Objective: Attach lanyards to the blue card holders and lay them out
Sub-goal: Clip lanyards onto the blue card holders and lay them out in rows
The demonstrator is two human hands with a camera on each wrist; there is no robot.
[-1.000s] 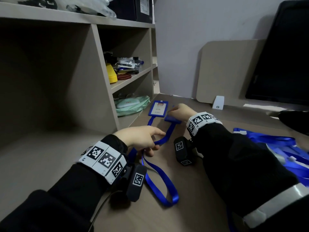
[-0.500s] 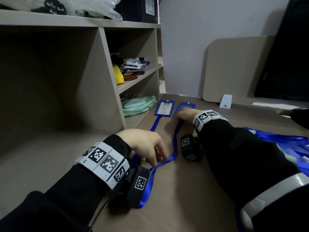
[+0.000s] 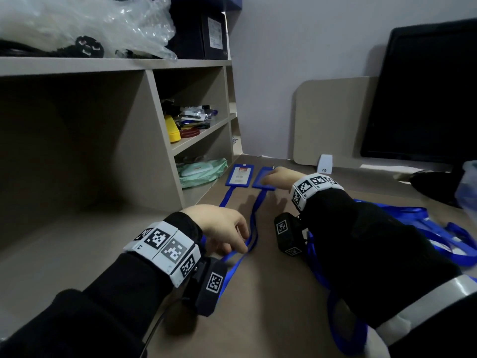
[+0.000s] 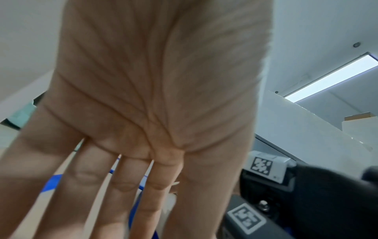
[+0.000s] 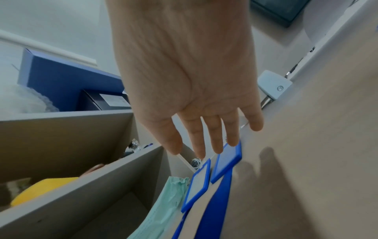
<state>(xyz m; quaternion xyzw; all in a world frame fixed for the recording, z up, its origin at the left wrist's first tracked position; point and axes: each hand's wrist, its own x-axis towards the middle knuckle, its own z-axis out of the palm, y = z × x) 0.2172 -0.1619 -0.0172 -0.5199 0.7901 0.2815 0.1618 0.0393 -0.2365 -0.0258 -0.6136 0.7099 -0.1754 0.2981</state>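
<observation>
Beige desk (image 3: pixel 258 306), open shelving unit (image 3: pixel 160 104) on left, pale wall (image 3: pixel 296 42), dark monitor (image 3: pixel 426 94), ceiling strip light (image 4: pixel 331 77)

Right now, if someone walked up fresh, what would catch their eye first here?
Two blue card holders lie side by side on the desk near the shelf unit, lanyards trailing toward the person. The right hand reaches flat over the right-side holder, while the left hand touches its lanyard with straight fingers. A heap of loose blue lanyards sits at the right.
</observation>
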